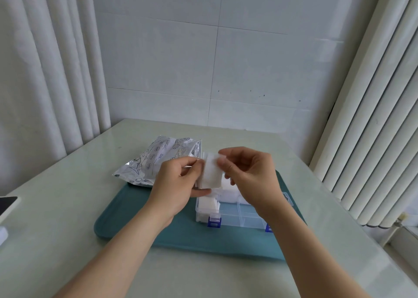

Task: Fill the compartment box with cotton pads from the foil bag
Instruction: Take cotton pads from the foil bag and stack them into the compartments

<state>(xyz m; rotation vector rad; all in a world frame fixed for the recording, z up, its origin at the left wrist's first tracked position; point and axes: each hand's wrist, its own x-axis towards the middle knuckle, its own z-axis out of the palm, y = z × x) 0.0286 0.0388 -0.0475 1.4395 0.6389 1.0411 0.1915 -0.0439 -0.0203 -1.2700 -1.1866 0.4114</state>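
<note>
Cotton pads (211,173) hang upright, long axis vertical, pinched at both edges by left hand (178,182) and right hand (246,173); the compartment box (244,221) lies directly below the fingers, unfilled cells nearer the right hand.

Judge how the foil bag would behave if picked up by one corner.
The foil bag would probably flop and sag: it lies creased and slumped. Likely light, if cotton pads are all it carries. Its shiny skin may slip in a grip.
</note>
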